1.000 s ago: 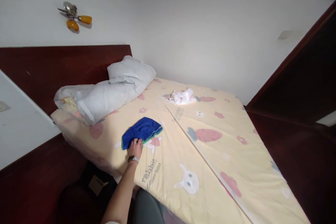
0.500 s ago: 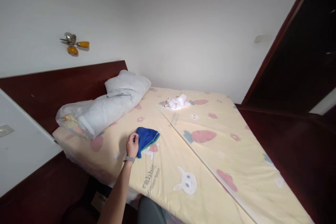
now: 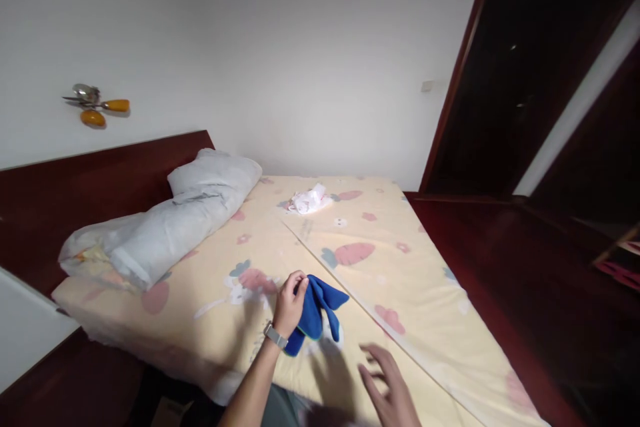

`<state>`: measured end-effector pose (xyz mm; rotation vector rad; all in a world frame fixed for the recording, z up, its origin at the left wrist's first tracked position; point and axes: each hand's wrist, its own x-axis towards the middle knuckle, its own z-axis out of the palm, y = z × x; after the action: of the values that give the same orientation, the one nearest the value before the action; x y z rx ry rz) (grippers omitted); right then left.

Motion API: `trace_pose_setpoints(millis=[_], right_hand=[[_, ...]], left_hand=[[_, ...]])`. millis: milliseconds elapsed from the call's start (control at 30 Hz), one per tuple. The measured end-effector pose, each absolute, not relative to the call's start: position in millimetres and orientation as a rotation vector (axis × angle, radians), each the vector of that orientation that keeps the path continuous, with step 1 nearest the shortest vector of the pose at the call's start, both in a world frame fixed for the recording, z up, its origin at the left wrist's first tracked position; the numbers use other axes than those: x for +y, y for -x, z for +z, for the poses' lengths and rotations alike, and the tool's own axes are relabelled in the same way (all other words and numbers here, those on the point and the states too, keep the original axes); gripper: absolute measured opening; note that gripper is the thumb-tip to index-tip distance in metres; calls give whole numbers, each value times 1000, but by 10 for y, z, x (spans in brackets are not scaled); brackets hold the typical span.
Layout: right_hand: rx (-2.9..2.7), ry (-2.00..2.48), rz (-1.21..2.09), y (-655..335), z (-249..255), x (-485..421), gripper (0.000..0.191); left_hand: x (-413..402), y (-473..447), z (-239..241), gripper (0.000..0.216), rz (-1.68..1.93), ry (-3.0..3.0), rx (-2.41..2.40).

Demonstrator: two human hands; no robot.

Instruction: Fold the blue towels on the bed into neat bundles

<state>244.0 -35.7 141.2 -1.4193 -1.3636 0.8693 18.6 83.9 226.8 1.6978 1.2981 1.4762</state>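
Observation:
My left hand is closed around a bunched blue cloth and holds it lifted just above the yellow cartoon-print bed sheet. A watch sits on that wrist. My right hand has come into view at the bottom, fingers spread and empty, slightly blurred, a short way below and to the right of the cloth.
A grey-white pillow roll lies along the dark wooden headboard. A crumpled white item rests at the bed's far side. Dark wooden doorway and furniture stand to the right. A wall lamp hangs at upper left.
My left hand gathered the blue cloth off the sheet and lifted it toward me. My right hand has entered the view. The camera turned to the right.

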Motion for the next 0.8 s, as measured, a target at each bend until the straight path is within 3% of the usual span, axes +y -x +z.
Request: trace_pose_setpoints(millis=[200,367,433,533,667,800], right_hand=[[-1469,1318,854,-2321,1604,106,60],[-1304,1170,1321,-2431,1447,-32,76],[-1269,1159,1407,-2395,1384,-99,69],[-1335,1216,1136,-2338,1383,-145,49],[-1083,1407,816,-2552,1541,-204,56],[-808,1641,633,-3117,1712,-353,64]], left_hand=[[420,-447,2182,31,1456,-1530,1202],[322,-487,2130,32,1405,-1428,1104],[308,-498,2101,33,1384,-1427,1086],[311,-434,2029,33,1406,-1450,1142],[466,-101,2006,37,1549,-1485,1298],[944,548,2291,42,1951,-1374,1488]])
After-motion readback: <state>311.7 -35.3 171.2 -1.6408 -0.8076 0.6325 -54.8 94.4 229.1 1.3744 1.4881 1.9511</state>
